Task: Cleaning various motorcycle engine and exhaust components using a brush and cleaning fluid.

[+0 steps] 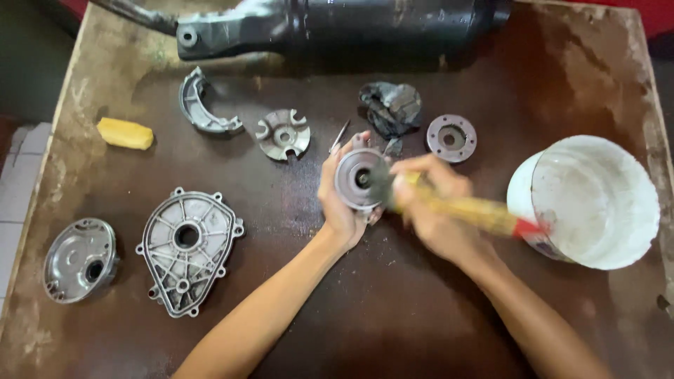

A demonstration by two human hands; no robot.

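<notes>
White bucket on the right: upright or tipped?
Tipped. The white plastic bucket lies on its side on the brown table, its open mouth facing the camera; no contents are visible inside.

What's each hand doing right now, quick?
Left hand: closed around a round metal engine part, held up off the table.
Right hand: closed on a yellow-handled brush, bristles against that part.

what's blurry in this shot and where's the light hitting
Head view: the right hand and its yellow-handled brush smear with motion blur; the left hand holding the round metal part is sharper; the white bucket rim looks brightest, and the table darkens at the near edge.
</notes>
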